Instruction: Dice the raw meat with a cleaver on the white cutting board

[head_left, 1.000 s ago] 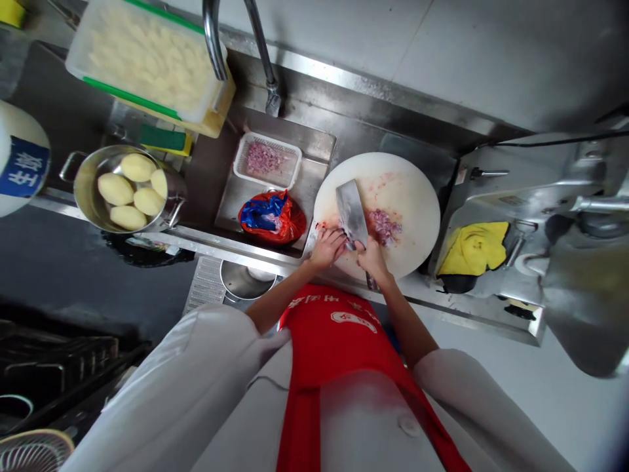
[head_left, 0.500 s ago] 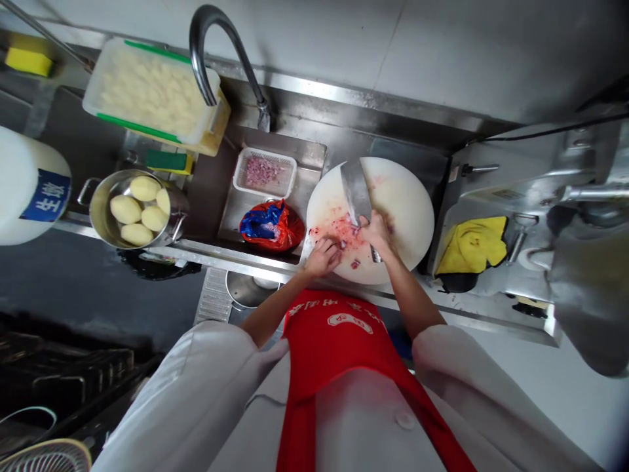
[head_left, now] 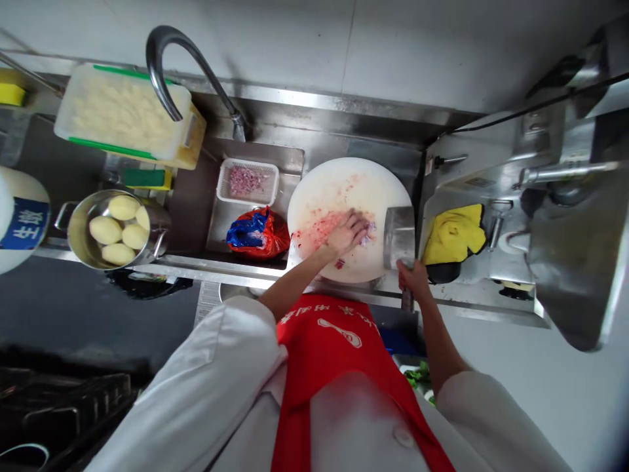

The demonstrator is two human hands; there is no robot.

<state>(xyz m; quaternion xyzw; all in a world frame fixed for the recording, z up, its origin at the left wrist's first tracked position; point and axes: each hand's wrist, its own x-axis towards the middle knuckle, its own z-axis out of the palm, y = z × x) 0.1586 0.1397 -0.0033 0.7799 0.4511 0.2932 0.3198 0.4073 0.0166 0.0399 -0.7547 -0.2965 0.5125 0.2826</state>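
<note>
A round white cutting board [head_left: 344,177] carries red meat bits and juice. My left hand [head_left: 348,233] lies on its middle, fingers spread, beside a small pile of pinkish pieces [head_left: 369,231]. The cleaver [head_left: 400,233] lies over the board's right edge, its broad blade pointing away from me. My right hand [head_left: 413,276] is wrapped round the handle near the counter's front edge. One dark red piece [head_left: 339,264] sits near the board's front.
Left of the board, the sink holds a white basket [head_left: 273,190] of chopped pink bits and a red-and-blue bag [head_left: 268,239]. Farther left are a pot [head_left: 81,236] of peeled potatoes, a food tub [head_left: 128,118] and a faucet [head_left: 196,59]. A yellow cloth [head_left: 455,233] lies right.
The cleaver has moved from the board's middle to its right edge with my right hand. My left hand has moved right and forward over the meat, its fingers now spread. The view has shifted.
</note>
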